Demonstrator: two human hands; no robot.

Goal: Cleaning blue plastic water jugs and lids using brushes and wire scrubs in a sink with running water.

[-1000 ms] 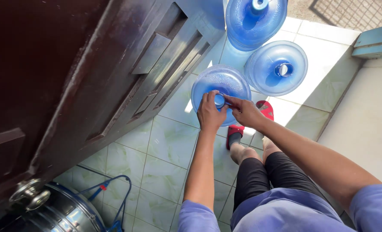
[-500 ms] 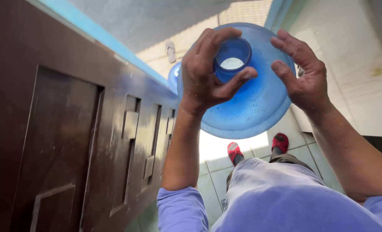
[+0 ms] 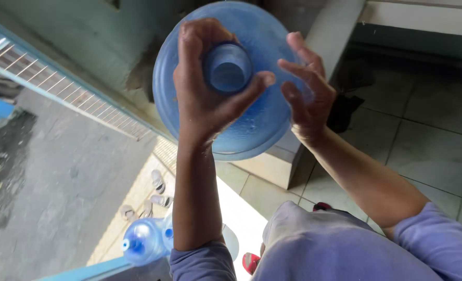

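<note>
The left hand is closed around the neck of the large blue water jug, which is lifted clear of the floor at chest height. The right hand is open, fingers spread against the jug's shoulder. The jug is not set down. A grey step lies just below; the tiled floor at right offers open room. Another jug stands below.

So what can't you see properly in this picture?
- Head view: the blue water jug body is hidden behind its own shoulder, so its contents cannot be told.
- The left hand covers part of the neck.
- The right hand palm faces away; contact is unclear.
- The second jug is small and partly blocked by the left arm.
</note>
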